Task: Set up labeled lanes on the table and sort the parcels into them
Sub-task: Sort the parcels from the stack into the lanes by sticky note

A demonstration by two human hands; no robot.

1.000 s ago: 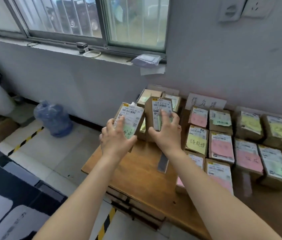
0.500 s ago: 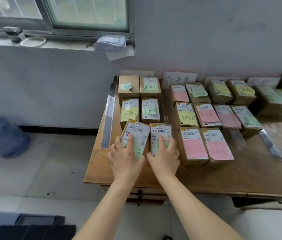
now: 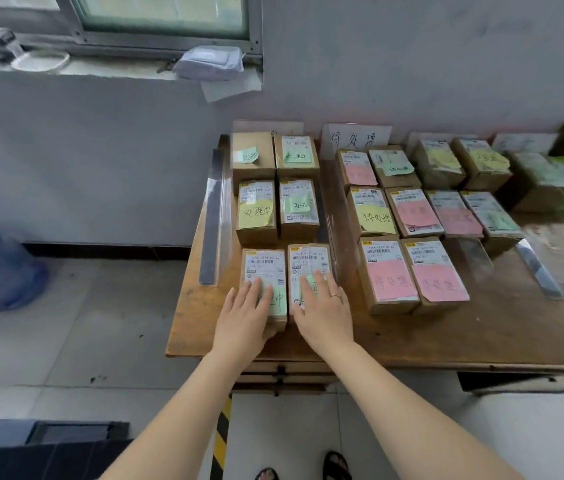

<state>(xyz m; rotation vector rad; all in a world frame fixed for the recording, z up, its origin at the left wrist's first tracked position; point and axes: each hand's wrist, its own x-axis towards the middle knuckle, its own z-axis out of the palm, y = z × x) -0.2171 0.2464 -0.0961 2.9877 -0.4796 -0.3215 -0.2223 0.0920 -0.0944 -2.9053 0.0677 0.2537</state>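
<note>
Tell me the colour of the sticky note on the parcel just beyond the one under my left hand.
Yellow; the sticky note shows clearly in the head view.

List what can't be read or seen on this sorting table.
Head view only.
Green notes on the two nearest parcels: partly covered by the left hand and right hand.
Leftmost lane sign: mostly hidden behind the back-row boxes.
Far-right parcels: blurred, cut by the frame edge.
Shipping label print: too small.

Soft daylight from the window (image 3: 162, 12); edges blurred and bowed.
</note>
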